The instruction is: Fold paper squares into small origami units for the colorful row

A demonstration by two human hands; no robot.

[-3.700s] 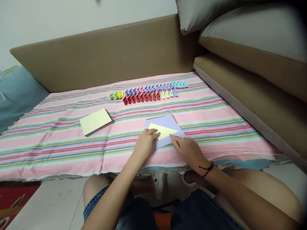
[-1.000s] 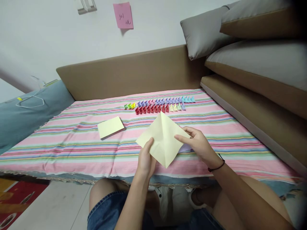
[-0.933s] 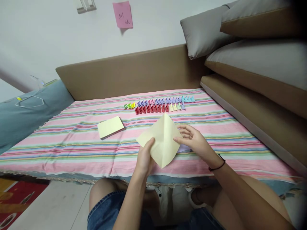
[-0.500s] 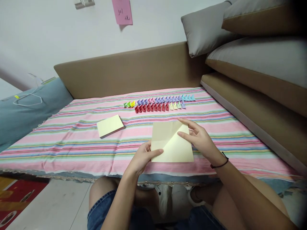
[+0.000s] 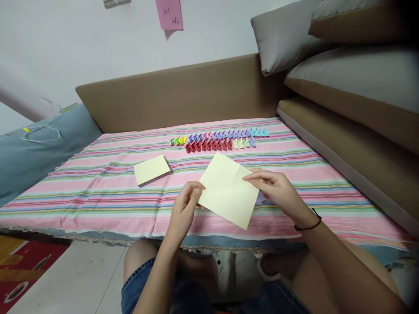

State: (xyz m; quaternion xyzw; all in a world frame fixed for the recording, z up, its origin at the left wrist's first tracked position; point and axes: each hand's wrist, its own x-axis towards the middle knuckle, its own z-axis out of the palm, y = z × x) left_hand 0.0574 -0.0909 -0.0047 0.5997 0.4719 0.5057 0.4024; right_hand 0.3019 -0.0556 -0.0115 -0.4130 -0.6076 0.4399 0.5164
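Observation:
A pale yellow sheet of paper [image 5: 227, 192] is held between my two hands, turned at an angle, with faint creases across it. My left hand [image 5: 189, 198] pinches its left corner between thumb and fingers. On the opposite side, my right hand [image 5: 270, 183] grips the upper right edge, and a dark cord circles that wrist. A bit of lilac [image 5: 261, 197] shows beneath the sheet by my right hand; most of it is hidden. To the left lies a stack of pale yellow paper [image 5: 152, 170].
Small folded paper pieces [image 5: 218, 145] in several colours stand in two rows on the striped cloth [image 5: 108, 187]. Behind is a brown backrest [image 5: 173, 96]; grey and brown cushions [image 5: 353, 83] are piled at the right. A wire hanger [image 5: 41, 133] lies on a blue cover at the left.
The sheet's diagonal fold has been opened out flat, and the sheet has been turned so a corner points toward me. My left hand has moved slightly up and left.

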